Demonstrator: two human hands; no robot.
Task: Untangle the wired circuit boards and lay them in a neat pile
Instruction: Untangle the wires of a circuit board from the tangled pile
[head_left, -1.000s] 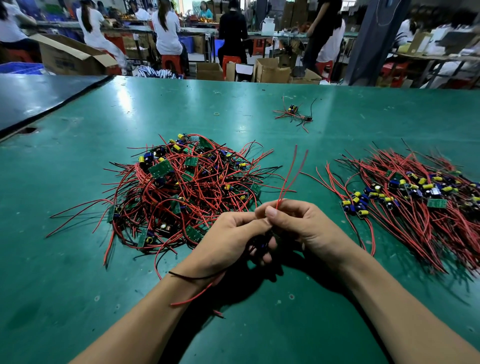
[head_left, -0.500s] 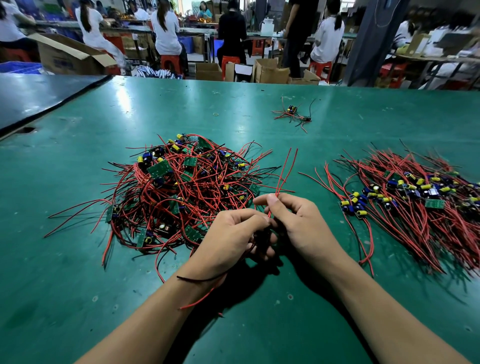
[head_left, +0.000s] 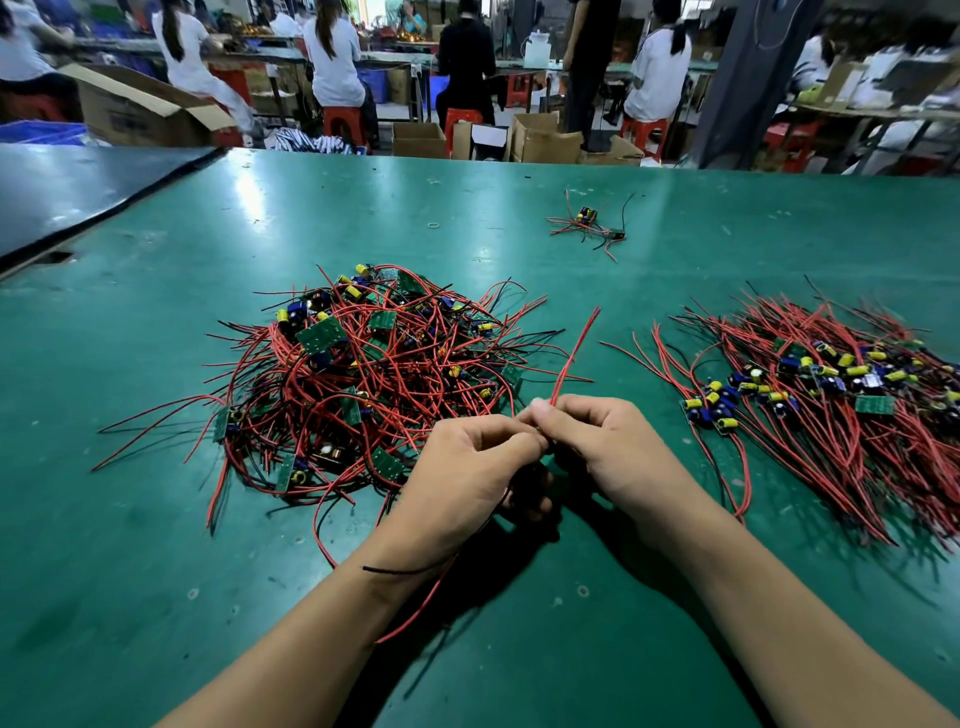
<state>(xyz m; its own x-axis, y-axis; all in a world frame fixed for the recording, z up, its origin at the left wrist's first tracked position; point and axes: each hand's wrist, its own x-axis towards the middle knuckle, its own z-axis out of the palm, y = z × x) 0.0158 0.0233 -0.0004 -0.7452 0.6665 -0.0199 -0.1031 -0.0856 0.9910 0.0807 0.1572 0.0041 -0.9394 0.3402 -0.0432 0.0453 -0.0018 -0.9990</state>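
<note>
The left hand (head_left: 467, 478) and right hand (head_left: 608, 447) pinched thin red wires (head_left: 574, 353), seemingly straightening them; the next move probably called for laying them on the combed red-wired pile (head_left: 831, 405) at three o'clock.

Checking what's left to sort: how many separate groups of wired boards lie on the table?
3: tangled heap at left, neat pile at right, small stray cluster farther back. Left hand and right hand pinch red wires; any board there is hidden.

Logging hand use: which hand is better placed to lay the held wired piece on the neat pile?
Right hand, probably: the neat pile lies on its side, the left hand sits by the tangled heap. Both pinch the red wires.
</note>
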